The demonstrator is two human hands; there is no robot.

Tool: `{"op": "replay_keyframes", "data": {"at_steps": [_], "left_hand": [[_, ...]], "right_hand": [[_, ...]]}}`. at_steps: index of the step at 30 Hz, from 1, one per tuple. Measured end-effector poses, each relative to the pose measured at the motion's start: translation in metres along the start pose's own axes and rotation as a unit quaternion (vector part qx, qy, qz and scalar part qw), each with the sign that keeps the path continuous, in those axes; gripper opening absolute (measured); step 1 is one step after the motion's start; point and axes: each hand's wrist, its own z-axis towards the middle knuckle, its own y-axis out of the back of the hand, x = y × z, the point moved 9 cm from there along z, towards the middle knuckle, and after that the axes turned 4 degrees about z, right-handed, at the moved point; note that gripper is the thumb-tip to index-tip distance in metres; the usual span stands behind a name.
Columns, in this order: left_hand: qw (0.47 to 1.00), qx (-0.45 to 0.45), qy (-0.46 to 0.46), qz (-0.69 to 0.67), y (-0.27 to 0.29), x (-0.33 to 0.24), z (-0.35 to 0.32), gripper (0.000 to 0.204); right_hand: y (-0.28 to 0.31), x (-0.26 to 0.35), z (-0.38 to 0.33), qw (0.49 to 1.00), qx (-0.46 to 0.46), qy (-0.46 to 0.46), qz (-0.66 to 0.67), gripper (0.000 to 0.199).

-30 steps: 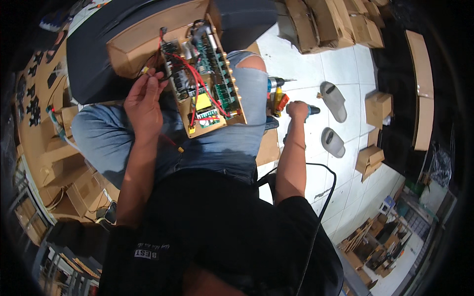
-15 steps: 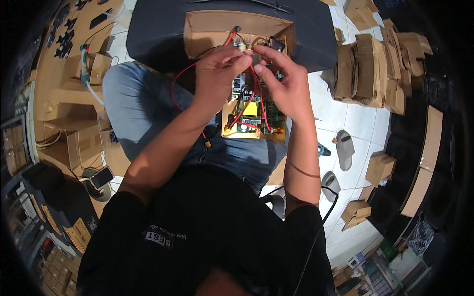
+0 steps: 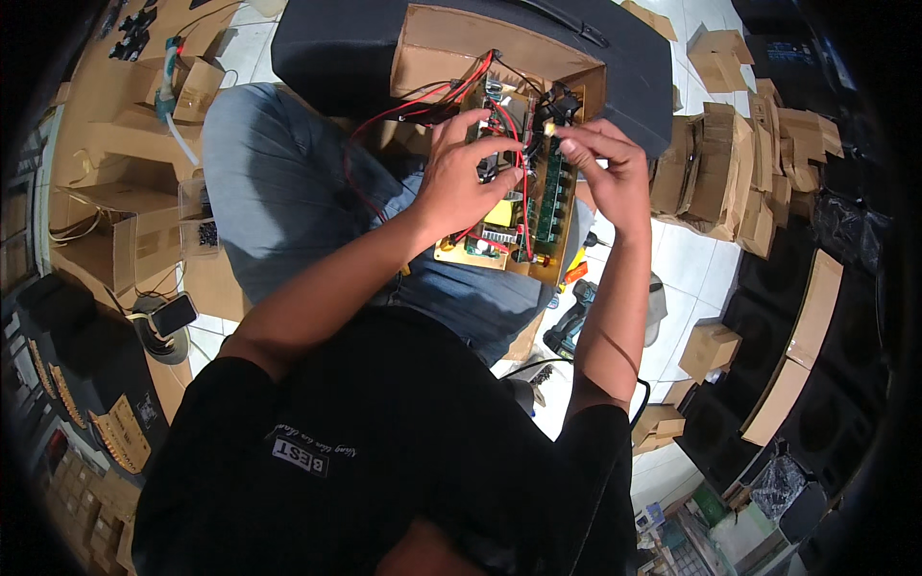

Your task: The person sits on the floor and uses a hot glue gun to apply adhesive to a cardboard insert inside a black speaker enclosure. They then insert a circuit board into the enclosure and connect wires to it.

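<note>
An amplifier circuit board [image 3: 499, 235] on a gold-coloured metal plate lies across my lap, its far end by the opening of a black speaker cabinet [image 3: 327, 48]. My left hand [image 3: 461, 182] rests over the board with thumb and fingers spread, touching around the red wires [image 3: 525, 206]. Beside the board's right edge, my right hand [image 3: 615, 168] pinches a small whitish-yellow connector [image 3: 549, 128] between thumb and forefinger. A black wire bundle [image 3: 559, 104] sits close to that connector. More red wires [image 3: 370, 123] loop out on the left. The left fingertips partly hide the components beneath.
Cardboard boxes [image 3: 715, 173] stand at the right on the tiled floor. A blue-black power drill [image 3: 569, 322] lies near my right forearm. On the left are a soldering iron [image 3: 166, 91], an open carton [image 3: 144, 230] and a phone [image 3: 174, 315].
My hands have moved apart; the left came down onto the board, fingers spread, while the right shifted rightward with the connector. The view has turned, and the drill now shows more.
</note>
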Motion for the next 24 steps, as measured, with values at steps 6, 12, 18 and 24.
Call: {"op": "replay_keyframes", "data": {"at_steps": [6,12,18,24], "left_hand": [[0.999,0.004,0.015,0.038,-0.013,0.003,0.013,0.036],[0.997,-0.009,0.066,0.048,-0.012,0.022,0.012,0.052],[0.996,-0.033,0.038,-0.080,-0.004,0.039,0.010,0.062],[0.954,0.015,0.186,-0.235,-0.024,0.100,-0.029,0.067]], "right_hand": [[-0.003,0.001,-0.008,0.985,0.067,0.059,-0.145,0.019],[-0.030,-0.002,-0.005,0.936,0.116,0.099,-0.317,0.013],[-0.039,-0.003,-0.001,0.892,0.122,0.077,-0.428,0.007],[-0.045,-0.007,-0.002,0.875,0.120,0.085,-0.462,0.006]]}}
